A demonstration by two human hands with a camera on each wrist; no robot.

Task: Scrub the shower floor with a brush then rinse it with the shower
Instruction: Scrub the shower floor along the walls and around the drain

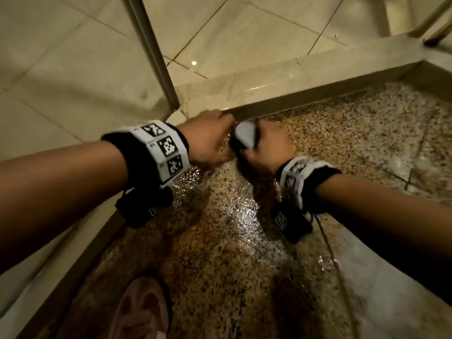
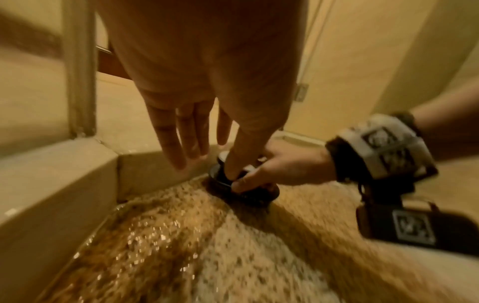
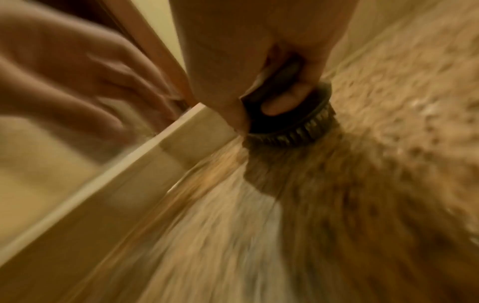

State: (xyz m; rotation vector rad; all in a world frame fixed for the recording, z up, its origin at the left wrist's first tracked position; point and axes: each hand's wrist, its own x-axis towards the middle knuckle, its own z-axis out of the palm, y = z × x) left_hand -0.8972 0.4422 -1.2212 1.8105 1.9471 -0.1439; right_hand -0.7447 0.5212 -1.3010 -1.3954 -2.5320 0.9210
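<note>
I am looking down at a wet, speckled shower floor [image 1: 354, 133] with water pooling and glinting along its middle. A pale raised curb [image 1: 269, 81] borders the floor on the far side, with a glass door frame [image 1: 156, 57] rising from its corner and large cream tiles [image 1: 49, 57] beyond. My right hand [image 1: 270, 145] grips a round dark brush [image 2: 243, 184] from above, fingers curled over its handle, bristles pressed on the floor right against the foot of the curb near the corner. The brush's top shows pale grey in the head view. My left hand [image 1: 208, 140] is just beside it, fingers straight and loosely spread; its thumb reaches down and touches the top of the brush next to the right thumb, while the other fingers hang free above the floor near the curb. Both wrists wear black bands [image 1: 161, 150] with white marker squares. A pink slipper [image 1: 141, 311] on a foot stands on the floor at the near edge. The right wrist view is heavily blurred
</note>
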